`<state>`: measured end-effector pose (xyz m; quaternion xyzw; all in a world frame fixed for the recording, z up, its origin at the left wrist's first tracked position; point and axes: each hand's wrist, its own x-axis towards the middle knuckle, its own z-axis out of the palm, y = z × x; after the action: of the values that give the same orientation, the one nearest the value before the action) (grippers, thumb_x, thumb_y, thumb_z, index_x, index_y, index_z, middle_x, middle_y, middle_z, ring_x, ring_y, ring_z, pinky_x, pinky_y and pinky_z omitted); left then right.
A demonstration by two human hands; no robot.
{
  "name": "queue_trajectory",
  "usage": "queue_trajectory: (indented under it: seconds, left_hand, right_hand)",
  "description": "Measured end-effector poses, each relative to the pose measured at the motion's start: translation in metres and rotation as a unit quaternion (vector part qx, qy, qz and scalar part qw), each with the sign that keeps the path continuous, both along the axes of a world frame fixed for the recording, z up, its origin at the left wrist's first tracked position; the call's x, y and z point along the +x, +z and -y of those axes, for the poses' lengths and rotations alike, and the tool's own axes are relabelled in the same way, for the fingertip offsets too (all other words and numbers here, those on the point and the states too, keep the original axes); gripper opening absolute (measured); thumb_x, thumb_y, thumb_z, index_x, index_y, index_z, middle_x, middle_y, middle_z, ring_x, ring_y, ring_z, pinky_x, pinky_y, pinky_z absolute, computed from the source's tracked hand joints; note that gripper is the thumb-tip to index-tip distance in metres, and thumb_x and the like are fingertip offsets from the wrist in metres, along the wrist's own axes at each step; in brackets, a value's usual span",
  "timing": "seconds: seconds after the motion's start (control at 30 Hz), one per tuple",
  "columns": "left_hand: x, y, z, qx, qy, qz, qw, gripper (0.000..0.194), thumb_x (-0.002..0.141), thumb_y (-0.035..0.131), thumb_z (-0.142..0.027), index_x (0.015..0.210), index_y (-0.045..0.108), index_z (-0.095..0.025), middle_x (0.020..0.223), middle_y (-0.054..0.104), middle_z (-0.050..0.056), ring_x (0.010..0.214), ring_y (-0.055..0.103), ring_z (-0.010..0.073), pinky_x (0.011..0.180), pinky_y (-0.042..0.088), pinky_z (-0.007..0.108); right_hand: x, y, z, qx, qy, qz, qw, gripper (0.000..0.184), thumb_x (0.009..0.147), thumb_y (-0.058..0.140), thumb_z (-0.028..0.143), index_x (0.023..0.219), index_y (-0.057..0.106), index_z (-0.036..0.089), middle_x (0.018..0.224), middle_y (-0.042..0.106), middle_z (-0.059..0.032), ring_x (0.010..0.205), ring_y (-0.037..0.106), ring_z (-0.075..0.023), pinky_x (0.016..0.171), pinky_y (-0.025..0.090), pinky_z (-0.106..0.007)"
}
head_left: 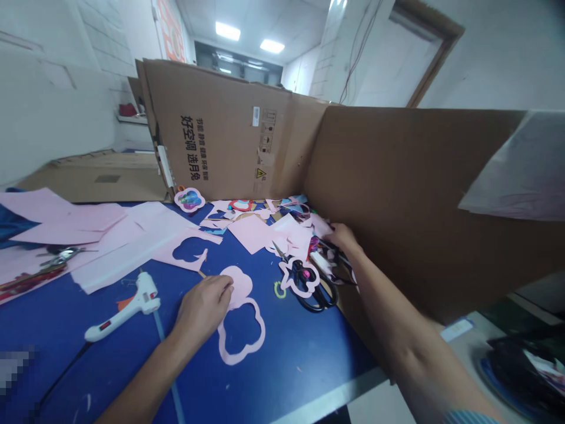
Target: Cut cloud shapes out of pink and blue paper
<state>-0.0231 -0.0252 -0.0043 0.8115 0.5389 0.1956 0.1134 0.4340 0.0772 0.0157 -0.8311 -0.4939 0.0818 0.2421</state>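
By the left hand [207, 299], a pink cutout [242, 284] is pinched, probably to steady it; whether anything is gripped by the right hand [343, 238] among scraps [318, 225] cannot be told.

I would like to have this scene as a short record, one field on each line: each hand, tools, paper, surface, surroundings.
Left hand: fingers at a rounded pink piece; firmness of grip unclear
Right hand: among scraps beside the right cardboard panel; anything held is hidden
Tools: white glue gun on the left; black-handled scissors, partly covered by a wavy pink outline
Paper: pink cloud-shaped ring in front of the rounded piece
Surface: blue tabletop
Surroundings: printed cardboard behind the scraps
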Motion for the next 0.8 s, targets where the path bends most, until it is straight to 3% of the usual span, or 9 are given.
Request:
queue_trajectory:
  seconds: [0.23,0.37,0.53,0.67,0.8]
  left_hand:
    - [0.0,-0.001,0.0,-0.006,-0.002,0.003,1.0,0.03,0.102,0.046,-0.03,0.105,0.076,-0.027,0.111,0.082,0.005,0.108,0.074,0.0281,0.087,0.052,0.037]
    - [0.001,0.0,0.0,-0.009,0.002,0.006,1.0,0.03,0.102,0.046,-0.029,0.105,0.075,-0.028,0.111,0.081,0.005,0.109,0.073,0.0278,0.087,0.051,0.036]
    - [0.002,0.001,0.001,-0.009,-0.002,0.007,1.0,0.029,0.101,0.046,-0.03,0.103,0.075,-0.027,0.107,0.081,0.005,0.107,0.073,0.0281,0.087,0.051,0.037]
    - [0.002,0.001,0.001,-0.001,0.0,0.013,1.0,0.029,0.101,0.046,-0.029,0.099,0.075,-0.027,0.104,0.081,0.004,0.104,0.073,0.027,0.084,0.051,0.035]
    - [0.001,0.0,0.001,0.005,-0.002,0.015,1.0,0.027,0.101,0.047,-0.029,0.099,0.075,-0.028,0.105,0.082,0.003,0.104,0.073,0.0261,0.083,0.051,0.034]
  right_hand:
    - [0.017,-0.01,0.004,0.066,-0.078,-0.111,0.988,0.04,0.105,0.071,0.038,0.139,0.066,0.019,0.139,0.067,-0.0121,0.118,0.071,-0.0275,0.098,0.062,-0.049]
    - [0.019,-0.007,0.009,0.122,-0.08,-0.205,0.968,0.04,0.105,0.071,0.039,0.139,0.066,0.018,0.139,0.068,-0.0114,0.117,0.071,-0.0285,0.098,0.062,-0.049]
    - [0.021,0.002,0.014,0.108,-0.059,-0.302,0.945,0.04,0.105,0.071,0.038,0.139,0.066,0.018,0.139,0.068,-0.0122,0.116,0.071,-0.0271,0.097,0.063,-0.049]
    - [0.025,0.003,0.017,0.101,-0.041,-0.297,0.949,0.04,0.105,0.071,0.038,0.139,0.065,0.018,0.139,0.068,-0.0121,0.116,0.071,-0.0273,0.097,0.063,-0.049]
    - [0.027,0.002,0.017,0.138,-0.037,-0.186,0.972,0.04,0.105,0.071,0.038,0.139,0.066,0.018,0.139,0.068,-0.0121,0.116,0.071,-0.0273,0.097,0.063,-0.049]
